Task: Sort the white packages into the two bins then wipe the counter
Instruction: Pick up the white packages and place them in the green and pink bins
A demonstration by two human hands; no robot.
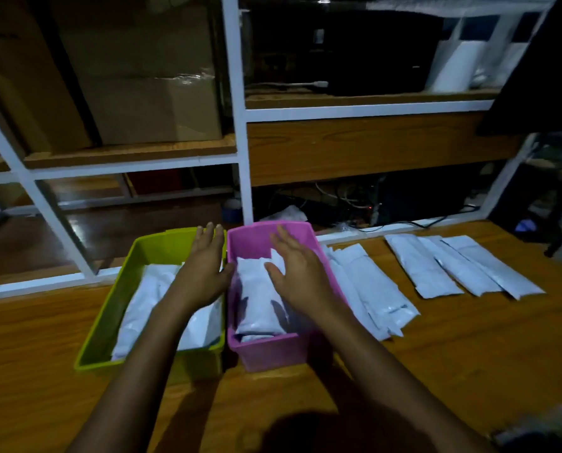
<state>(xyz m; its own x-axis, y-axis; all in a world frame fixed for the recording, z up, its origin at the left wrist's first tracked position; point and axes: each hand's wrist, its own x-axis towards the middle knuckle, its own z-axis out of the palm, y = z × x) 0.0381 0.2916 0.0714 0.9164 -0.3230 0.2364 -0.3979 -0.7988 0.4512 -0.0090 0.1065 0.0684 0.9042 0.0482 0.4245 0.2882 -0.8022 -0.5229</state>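
Note:
A green bin (105, 325) and a pink bin (273, 353) stand side by side on the wooden counter (469, 348). Both hold white packages: a pile in the green bin (142, 299), a stack in the pink bin (256, 299). My left hand (203, 269) hovers flat over the green bin's right side, fingers spread, holding nothing. Above the pink bin my right hand (297, 273) is open too, palm down over the stack. More white packages lie on the counter: a heap just right of the pink bin (374, 289) and a row further right (459, 266).
White metal shelving (240, 125) rises behind the counter, with cardboard boxes (136, 93) on the left shelf and cables (348, 197) low behind the bins. A dark object (534, 436) lies at the counter's near right corner.

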